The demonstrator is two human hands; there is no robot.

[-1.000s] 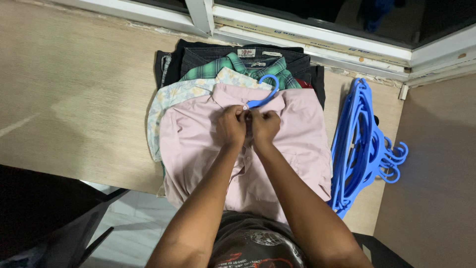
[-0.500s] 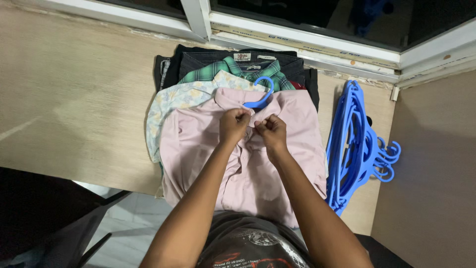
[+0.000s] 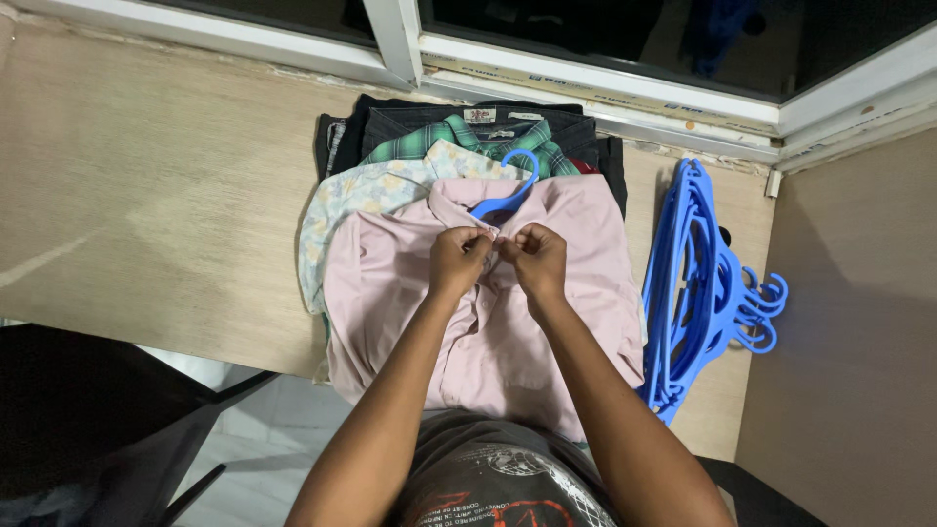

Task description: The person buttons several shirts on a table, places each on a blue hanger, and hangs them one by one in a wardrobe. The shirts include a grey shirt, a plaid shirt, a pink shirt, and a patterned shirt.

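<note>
Your left hand point(image 3: 459, 259) and right hand point(image 3: 535, 257) pinch the pink shirt point(image 3: 576, 293) placket, fingers closed on it, atop stacked shirts on the beige counter point(image 3: 166, 195) below a window frame point(image 3: 605, 83); blue hangers point(image 3: 698, 288) lie beside.

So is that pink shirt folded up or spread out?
Spread out. The pink shirt lies flat, front up, on a pile of shirts, a blue hanger in its collar; both hands pinch its placket.
</note>
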